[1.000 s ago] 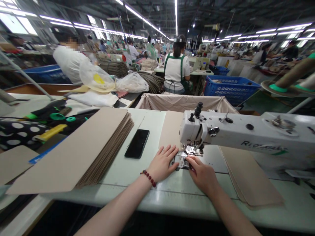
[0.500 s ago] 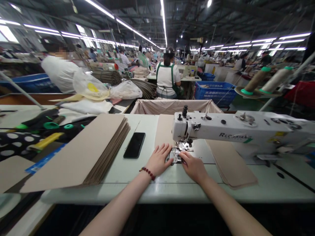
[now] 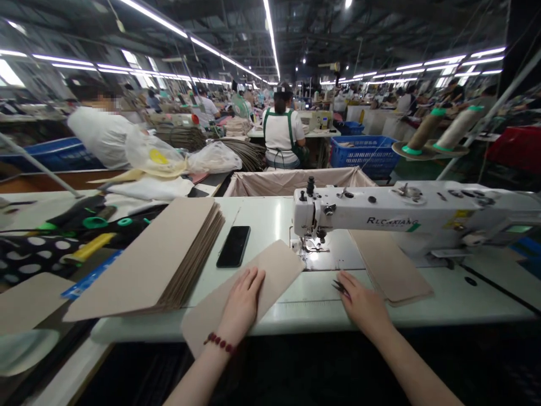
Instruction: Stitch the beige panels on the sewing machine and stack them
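Note:
My left hand (image 3: 244, 301) lies with fingers outstretched on a beige panel (image 3: 276, 265), pressing it to the table. The panel is slanted, its far corner close to the needle area of the sewing machine (image 3: 350, 211) and its near end jutting past the table edge. My right hand (image 3: 363, 303), right of the panel, is closed around small dark thread snips (image 3: 339, 287); their pointed blades show, while the rest is hidden in the palm. Just beyond this hand, beige panels (image 3: 395, 270) lie partly under the machine arm.
A tall stack of beige panels (image 3: 147, 254) stands left, with a black phone (image 3: 234, 246) beside it. A cloth-lined bin (image 3: 291, 179) sits behind the table. Thread cones (image 3: 426, 132) rise at right. Co-workers sit farther back, one in a green apron (image 3: 281, 132).
My left hand has drawn the panel from under the needle area toward me and left. My right hand has moved right and back from the needle, and the snips now show in it.

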The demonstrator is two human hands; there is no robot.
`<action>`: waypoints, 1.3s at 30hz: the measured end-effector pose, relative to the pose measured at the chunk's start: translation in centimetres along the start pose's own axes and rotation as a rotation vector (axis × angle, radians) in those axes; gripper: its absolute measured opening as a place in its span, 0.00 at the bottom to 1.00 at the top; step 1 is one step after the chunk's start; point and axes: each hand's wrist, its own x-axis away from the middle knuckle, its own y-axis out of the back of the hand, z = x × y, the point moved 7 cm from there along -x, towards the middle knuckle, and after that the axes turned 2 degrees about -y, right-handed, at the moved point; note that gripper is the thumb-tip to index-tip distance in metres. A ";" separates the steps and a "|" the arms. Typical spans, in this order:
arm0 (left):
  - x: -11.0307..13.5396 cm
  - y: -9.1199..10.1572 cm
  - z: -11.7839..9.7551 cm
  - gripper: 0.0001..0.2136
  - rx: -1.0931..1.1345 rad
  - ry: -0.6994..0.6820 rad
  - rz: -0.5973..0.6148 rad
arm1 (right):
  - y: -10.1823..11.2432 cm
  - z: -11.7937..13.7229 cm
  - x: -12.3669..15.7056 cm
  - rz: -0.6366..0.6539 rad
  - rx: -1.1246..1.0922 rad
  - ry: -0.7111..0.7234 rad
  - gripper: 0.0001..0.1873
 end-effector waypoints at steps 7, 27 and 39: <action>0.6 0.6 -3.4 0.25 0.322 -0.298 0.203 | -0.5 -0.7 9.2 0.003 -0.597 -0.057 0.14; 0.9 -0.5 -16.3 0.06 0.490 -0.308 0.114 | -2.8 0.8 10.1 0.112 -0.518 -0.255 0.07; 0.3 0.1 -16.6 0.03 0.623 -0.227 0.134 | -2.9 0.9 10.1 0.094 -0.532 -0.278 0.08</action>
